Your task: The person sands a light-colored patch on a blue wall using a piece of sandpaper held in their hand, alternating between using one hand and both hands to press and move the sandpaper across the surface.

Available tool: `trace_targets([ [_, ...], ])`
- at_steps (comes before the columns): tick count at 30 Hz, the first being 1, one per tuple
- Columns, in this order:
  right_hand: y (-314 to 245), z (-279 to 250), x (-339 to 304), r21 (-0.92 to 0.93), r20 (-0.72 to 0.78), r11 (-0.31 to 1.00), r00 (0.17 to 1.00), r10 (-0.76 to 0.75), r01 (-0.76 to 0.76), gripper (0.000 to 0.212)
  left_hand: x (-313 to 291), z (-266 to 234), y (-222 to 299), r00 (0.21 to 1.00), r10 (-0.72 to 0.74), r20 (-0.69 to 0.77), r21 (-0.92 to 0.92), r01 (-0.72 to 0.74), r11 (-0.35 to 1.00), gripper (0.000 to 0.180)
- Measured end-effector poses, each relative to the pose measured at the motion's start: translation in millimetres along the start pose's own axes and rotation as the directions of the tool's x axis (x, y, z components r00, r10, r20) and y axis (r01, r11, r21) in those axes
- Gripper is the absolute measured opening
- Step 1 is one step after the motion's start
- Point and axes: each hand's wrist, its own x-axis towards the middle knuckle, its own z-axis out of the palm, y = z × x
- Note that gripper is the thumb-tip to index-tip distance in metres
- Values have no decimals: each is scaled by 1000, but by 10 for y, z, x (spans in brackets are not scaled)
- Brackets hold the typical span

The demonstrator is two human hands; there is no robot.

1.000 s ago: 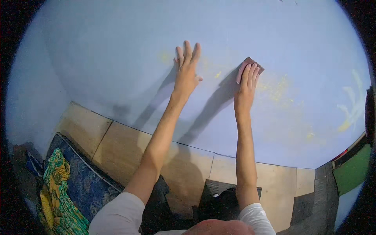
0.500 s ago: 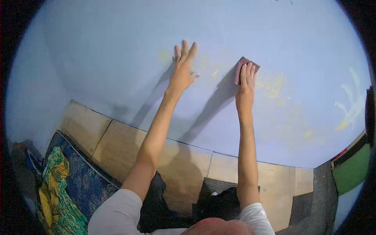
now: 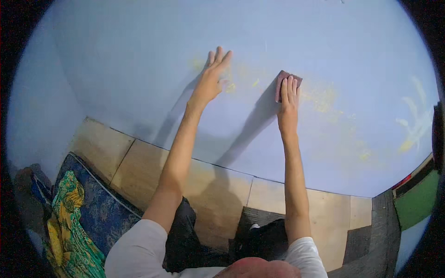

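My right hand (image 3: 289,109) presses a folded piece of reddish-brown sandpaper (image 3: 280,85) flat against the pale blue wall (image 3: 134,65). The fingers lie together over the sandpaper and cover part of it. Left of it, my left hand (image 3: 210,81) rests with spread fingertips at the wall and holds nothing. Faint yellow worn patches (image 3: 322,99) run across the wall around and between both hands, reaching down to the right.
Tan tiles (image 3: 222,194) meet the wall's foot. A dark blue patterned mattress (image 3: 109,208) with a green and yellow cloth (image 3: 74,222) over it lies at lower left. Whitish streaks (image 3: 415,118) mark the wall at right, near a green panel (image 3: 417,201). Dark grey matting (image 3: 382,227) covers the floor there.
My right hand and the sandpaper have shifted slightly left along the wall. My left hand has moved a little left and its forearm has shifted with it.
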Motion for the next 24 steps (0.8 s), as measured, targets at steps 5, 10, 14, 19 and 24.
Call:
trace_targets([
  [5, -59, -77, 18, -20, 21, 1000, 1000, -5, 6, 78, -25, -80, 86, 998, 48, -40, 62, -46, 997, 105],
  [10, -9, -2, -18, -43, 26, 999, 1000, -9, 10, 80, -75, 154, 68, 990, 70, -124, 212, -43, 976, 119],
  [14, 16, 49, -35, -23, 4, 1000, 1000, -15, 15, 79, -71, 250, -25, 985, 65, -163, 257, -21, 966, 119],
  [19, 67, 111, -53, -52, 18, 999, 1000, -12, 13, 74, -32, 283, -126, 973, 111, -204, 263, -55, 963, 105],
  [24, 62, 143, -35, -32, -12, 999, 1000, -18, 17, 70, -18, 259, -102, 966, 128, -225, 274, -63, 960, 107],
])
